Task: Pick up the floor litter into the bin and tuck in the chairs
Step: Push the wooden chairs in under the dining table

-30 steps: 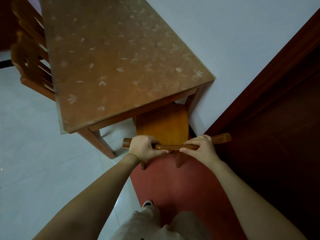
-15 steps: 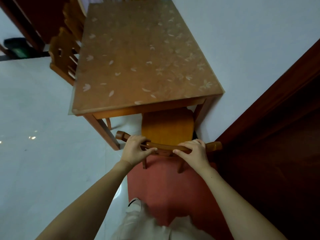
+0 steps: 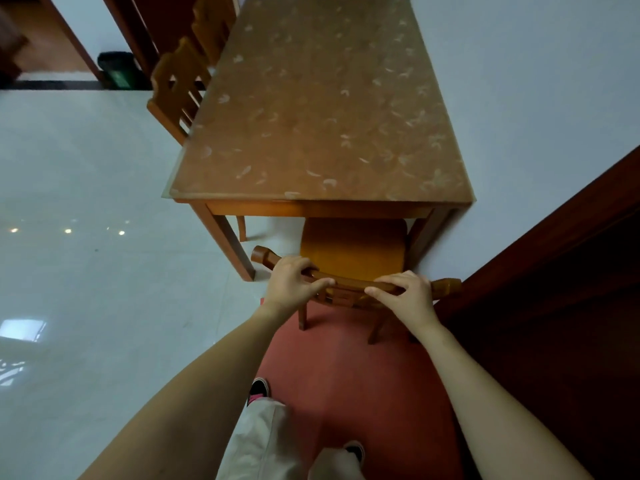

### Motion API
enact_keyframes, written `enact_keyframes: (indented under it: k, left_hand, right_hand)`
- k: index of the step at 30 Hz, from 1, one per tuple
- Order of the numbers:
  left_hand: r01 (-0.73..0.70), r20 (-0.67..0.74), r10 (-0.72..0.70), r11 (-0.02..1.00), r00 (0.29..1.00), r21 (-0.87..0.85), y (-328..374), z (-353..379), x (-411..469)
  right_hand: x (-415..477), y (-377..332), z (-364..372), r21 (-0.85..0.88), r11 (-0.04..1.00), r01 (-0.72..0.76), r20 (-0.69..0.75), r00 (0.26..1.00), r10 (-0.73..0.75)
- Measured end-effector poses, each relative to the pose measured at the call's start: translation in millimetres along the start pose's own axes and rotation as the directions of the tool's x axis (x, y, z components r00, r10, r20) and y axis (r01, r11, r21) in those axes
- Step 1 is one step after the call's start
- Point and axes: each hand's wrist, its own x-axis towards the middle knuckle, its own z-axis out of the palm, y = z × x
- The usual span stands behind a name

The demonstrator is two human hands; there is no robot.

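Note:
A wooden chair (image 3: 353, 247) stands at the near end of the wooden table (image 3: 322, 109), its orange seat partly under the tabletop. My left hand (image 3: 289, 282) grips the left part of the chair's curved top rail. My right hand (image 3: 408, 296) holds the right part of the same rail, thumb in front. Two more wooden chairs (image 3: 180, 84) are pushed against the table's left side. A dark green bin (image 3: 116, 74) stands far back on the left by a doorway. No litter shows on the floor.
The table's right side runs along a white wall (image 3: 536, 81). A dark wooden door (image 3: 571, 289) is close on my right. A red mat (image 3: 346, 375) lies under the chair's rear legs and my feet. Glossy white tile floor (image 3: 86, 254) spreads to the left.
The chair has slid forward, so more of its seat sits under the table. The view has swung so the table now lies straight ahead, and the bin has come into sight.

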Motion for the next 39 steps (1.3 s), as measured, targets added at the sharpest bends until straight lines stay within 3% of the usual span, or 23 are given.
enact_keyframes:
  k: [7, 15, 29, 39]
  left_hand:
    - [-0.002, -0.002, 0.002, 0.998, 1.000, 0.055, 18, 22, 15]
    - [-0.002, 0.010, 0.002, 1.000, 1.000, -0.008, 25, 38, 32]
    - [0.043, 0.006, -0.043, 0.999, 0.999, -0.014, 48, 61, 60]
    - [0.044, 0.024, -0.043, 0.998, 0.999, -0.040, 40, 57, 92]
  right_hand:
    - [21, 23, -27, 0.004, 0.999, 0.043, 0.058, 0.997, -0.043]
    - [41, 49, -40, 0.018, 0.996, 0.092, 0.082, 0.992, -0.093]
    - [85, 69, -69, 0.001, 1.000, 0.029, 0.186, 0.982, -0.029]
    - [112, 65, -64, 0.020, 1.000, 0.012, 0.178, 0.984, -0.015]
